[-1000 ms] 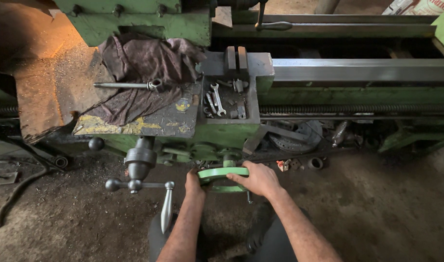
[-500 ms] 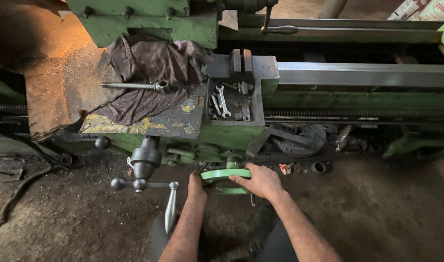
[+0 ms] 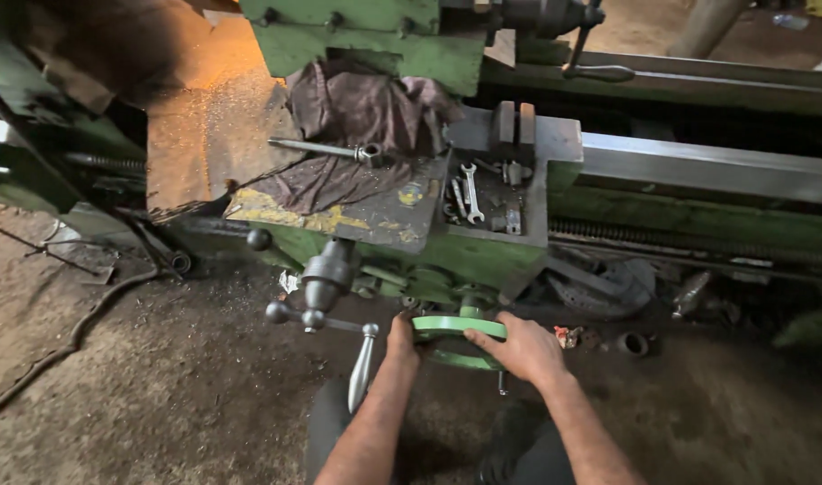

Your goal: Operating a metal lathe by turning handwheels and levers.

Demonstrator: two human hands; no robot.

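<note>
The fingers [image 3: 479, 336] of the right hand [image 3: 519, 348] curl over the near rim of the green handwheel [image 3: 456, 330], gripping it; the left hand [image 3: 401, 339] clasps the wheel's left edge, fingers closed on it. The handwheel sits low on the front of the green lathe [image 3: 698, 220], just below the carriage. Against the picture half a second ago, both hands hold the wheel at the same spots, while the view has shifted so the machine sits further right and higher. Left of the left hand a steel lever handle [image 3: 361, 368] hangs down from a ball-ended hub [image 3: 326, 278]. Up on the carriage's flat tray [image 3: 402, 220] lie an open-ended spanner [image 3: 470, 190] and smaller tools beside it, with a dark rag [image 3: 357, 117] and a long chuck key [image 3: 326, 149] resting on the cloth
</note>
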